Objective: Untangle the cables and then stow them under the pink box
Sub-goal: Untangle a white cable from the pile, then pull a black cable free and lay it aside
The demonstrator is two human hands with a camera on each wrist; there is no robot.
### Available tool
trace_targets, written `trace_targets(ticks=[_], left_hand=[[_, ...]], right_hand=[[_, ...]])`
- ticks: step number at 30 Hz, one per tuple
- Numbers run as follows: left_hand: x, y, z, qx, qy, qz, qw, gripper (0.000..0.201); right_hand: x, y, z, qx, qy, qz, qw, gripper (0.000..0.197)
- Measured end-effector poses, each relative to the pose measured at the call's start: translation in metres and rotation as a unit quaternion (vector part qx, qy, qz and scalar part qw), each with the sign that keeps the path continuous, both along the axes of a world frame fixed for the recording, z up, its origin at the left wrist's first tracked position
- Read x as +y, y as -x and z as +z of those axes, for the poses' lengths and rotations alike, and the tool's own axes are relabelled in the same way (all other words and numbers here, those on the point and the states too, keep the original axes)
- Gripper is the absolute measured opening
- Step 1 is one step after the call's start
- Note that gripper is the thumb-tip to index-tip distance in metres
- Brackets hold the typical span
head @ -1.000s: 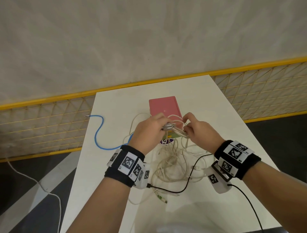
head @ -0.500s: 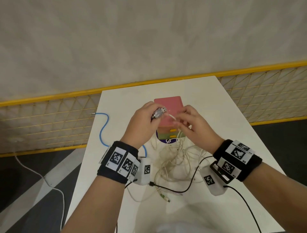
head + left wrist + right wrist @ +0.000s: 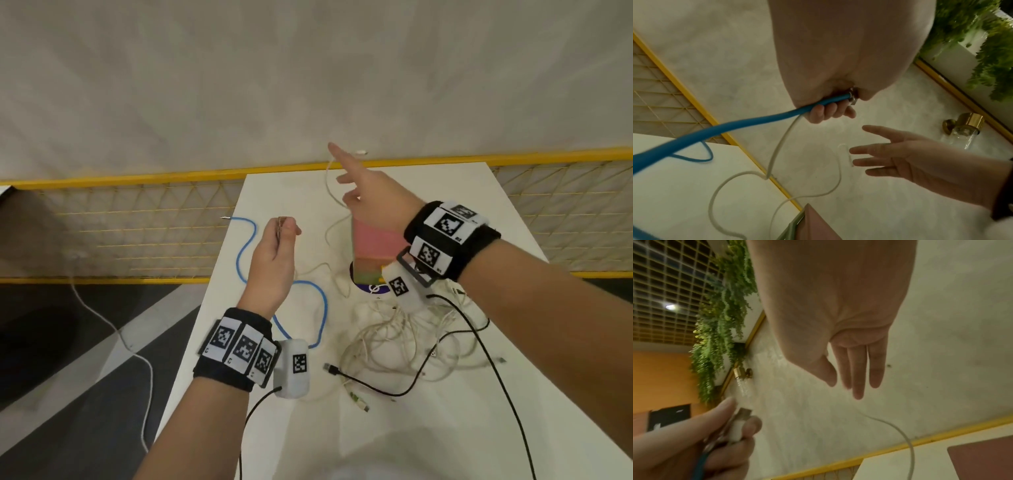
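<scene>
White plug (image 3: 736, 426) (right wrist view only)

A white tabletop (image 3: 428, 428) stands end-on against a pale, mottled wall (image 3: 308, 68). Along the wall's foot runs a yellow-framed lattice panel (image 3: 120, 219). Left of the tabletop the floor (image 3: 68, 377) is dark with pale bands. High on the wall hang green plants (image 3: 719, 321), beside them a brass lamp (image 3: 742, 374). The ceiling there is a dark grid (image 3: 663, 280) with one lit spot.
</scene>
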State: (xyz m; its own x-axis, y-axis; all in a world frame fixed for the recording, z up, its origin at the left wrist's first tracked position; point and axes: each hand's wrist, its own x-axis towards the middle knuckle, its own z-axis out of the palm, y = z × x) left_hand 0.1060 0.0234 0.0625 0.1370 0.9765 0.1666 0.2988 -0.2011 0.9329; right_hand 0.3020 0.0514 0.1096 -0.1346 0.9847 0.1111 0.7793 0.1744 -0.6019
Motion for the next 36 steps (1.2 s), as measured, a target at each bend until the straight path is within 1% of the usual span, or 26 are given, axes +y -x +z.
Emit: trace_targets(ticks=[2,3,4,6,10,12,14,16,19,21,23,25,27,28,29,32,34,36], left_hand=[[-0.002,0.001,-0.006,-0.006,-0.017,-0.006,1.0,0.024],[-0.003,0.001,-0.01,-0.012,-0.02,-0.013,1.0,0.022],[-0.005,0.001,-0.013,-0.014,-0.018,-0.02,1.0,0.02],[-0.008,0.001,-0.022,-0.011,-0.007,-0.037,0.999,0.016],[-0.016,-0.001,-0.045,0.006,0.027,-0.065,0.997,0.015],[-0.021,-0.003,-0.054,0.002,0.048,-0.064,0.997,0.017],[-0.025,-0.004,-0.06,0.004,0.059,-0.057,0.997,0.019],[-0.03,-0.003,-0.063,0.014,0.064,-0.047,0.997,0.02],[-0.035,-0.002,-0.064,0.023,0.064,-0.043,0.997,0.02],[-0.037,0.0,-0.062,0.02,0.07,-0.038,0.997,0.02],[-0.036,0.005,-0.06,0.013,0.071,-0.026,0.997,0.02],[-0.033,0.011,-0.059,0.012,0.075,-0.014,0.997,0.018],[-0.028,0.016,-0.056,-0.002,0.077,0.0,0.997,0.021],[-0.026,0.017,-0.054,-0.011,0.075,0.008,0.997,0.024],[-0.024,0.017,-0.051,-0.019,0.071,0.018,0.997,0.026],[-0.019,0.011,-0.041,-0.035,0.042,0.051,0.997,0.029],[-0.018,0.003,-0.034,-0.035,0.024,0.044,0.998,0.03],[-0.017,-0.006,-0.026,-0.025,-0.001,0.038,0.999,0.033]], right_hand=[[-0.015,0.007,-0.01,-0.025,-0.001,0.032,0.999,0.04],[-0.025,0.012,-0.02,-0.057,0.023,0.065,0.996,0.026],[-0.035,0.017,-0.036,-0.096,0.053,0.104,0.989,0.016],[-0.054,0.029,-0.071,-0.172,0.114,0.159,0.966,0.007],[-0.079,0.057,-0.132,-0.221,0.219,0.212,0.927,0.008],[-0.086,0.069,-0.152,-0.267,0.251,0.218,0.905,0.02],[-0.091,0.076,-0.167,-0.306,0.248,0.232,0.889,0.031],[-0.093,0.078,-0.175,-0.322,0.237,0.236,0.886,0.036],[-0.093,0.077,-0.179,-0.326,0.237,0.22,0.888,0.031],[-0.094,0.073,-0.177,-0.308,0.23,0.198,0.902,0.025],[-0.098,0.065,-0.17,-0.237,0.225,0.157,0.932,0.024],[-0.103,0.053,-0.161,-0.115,0.23,0.105,0.96,0.022],[-0.107,0.039,-0.152,0.024,0.241,0.042,0.969,0.017],[-0.109,0.031,-0.146,0.066,0.236,0.012,0.969,0.018],[-0.11,0.024,-0.14,0.08,0.221,-0.01,0.972,0.021],[-0.112,0.008,-0.118,0.063,0.139,-0.038,0.988,0.027],[-0.111,0.004,-0.105,0.109,0.082,-0.046,0.99,0.024],[-0.11,0.001,-0.093,0.145,0.05,-0.061,0.986,0.02]])
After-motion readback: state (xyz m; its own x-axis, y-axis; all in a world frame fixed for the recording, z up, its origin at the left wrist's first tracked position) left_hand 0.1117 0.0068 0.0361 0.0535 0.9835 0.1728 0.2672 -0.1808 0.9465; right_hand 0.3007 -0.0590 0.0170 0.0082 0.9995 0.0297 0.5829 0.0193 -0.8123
